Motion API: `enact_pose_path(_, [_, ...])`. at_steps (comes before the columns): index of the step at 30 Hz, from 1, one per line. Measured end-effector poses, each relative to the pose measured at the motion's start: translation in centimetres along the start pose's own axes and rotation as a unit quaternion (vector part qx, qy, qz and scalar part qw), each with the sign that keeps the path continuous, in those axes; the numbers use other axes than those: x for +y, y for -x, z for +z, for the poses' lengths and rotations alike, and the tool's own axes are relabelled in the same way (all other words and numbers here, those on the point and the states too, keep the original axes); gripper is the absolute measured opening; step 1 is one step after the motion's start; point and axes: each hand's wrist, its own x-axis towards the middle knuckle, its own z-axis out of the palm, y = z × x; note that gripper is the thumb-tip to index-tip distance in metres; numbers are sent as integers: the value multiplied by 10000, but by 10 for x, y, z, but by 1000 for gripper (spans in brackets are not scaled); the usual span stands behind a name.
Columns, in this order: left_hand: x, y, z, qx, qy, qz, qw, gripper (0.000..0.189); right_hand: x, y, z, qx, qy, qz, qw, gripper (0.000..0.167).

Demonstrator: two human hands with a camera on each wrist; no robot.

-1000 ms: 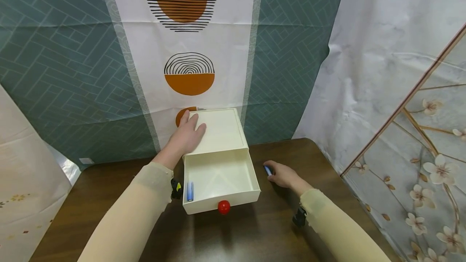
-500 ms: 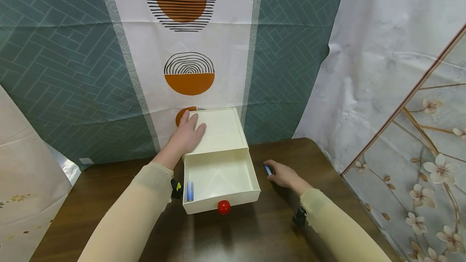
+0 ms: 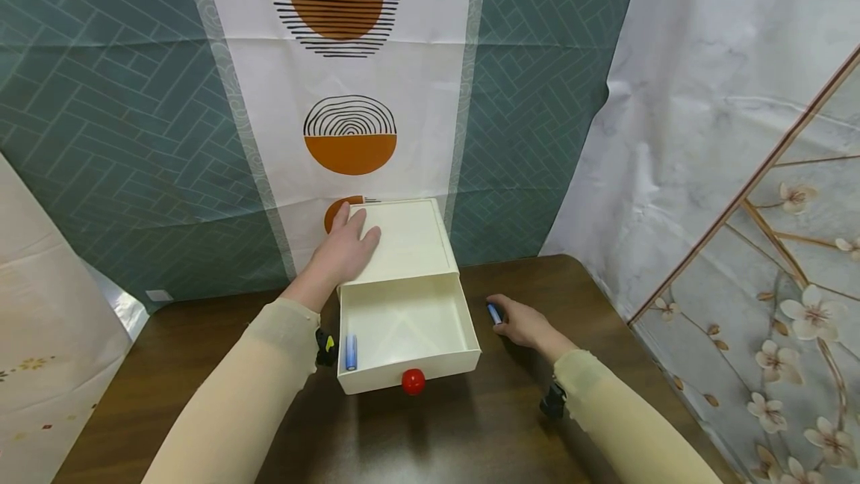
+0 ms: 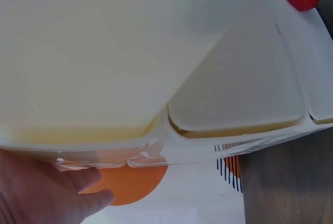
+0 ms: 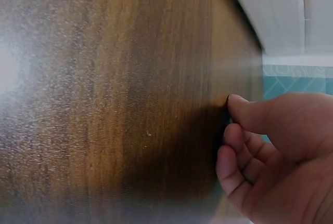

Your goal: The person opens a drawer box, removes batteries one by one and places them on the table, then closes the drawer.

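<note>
A cream-white box (image 3: pixel 406 241) stands on the table with its drawer (image 3: pixel 410 378) pulled out. My left hand (image 3: pixel 343 249) rests on the box's top at the left, fingers spread; the left wrist view shows its fingers (image 4: pixel 88 190) beside the box wall. Inside the drawer, along the left wall, lies a small blue cylinder, apparently a battery (image 3: pixel 351 353). To the right of the drawer, my right hand (image 3: pixel 522 322) pinches a similar blue battery (image 3: pixel 494 314) at the tabletop. In the right wrist view that battery is mostly hidden by thumb and fingers.
A round red knob (image 3: pixel 413 382) sticks out from the drawer front. The dark wooden table (image 3: pixel 484 424) extends around the box. Behind it hangs a patterned cloth (image 3: pixel 537 118), and a flowered cloth (image 3: pixel 739 282) hangs at the right.
</note>
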Motion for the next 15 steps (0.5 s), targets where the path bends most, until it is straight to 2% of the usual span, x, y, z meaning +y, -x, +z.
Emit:
enact_pose_path(9, [1,0,0,23,4,-25,10000,76,4,2,3,150,-91,-89,9998,79])
enact_pose_path(15, [2,1,0,29,-16,-21,10000,76,3,2,3,180,-102,2,9998,79])
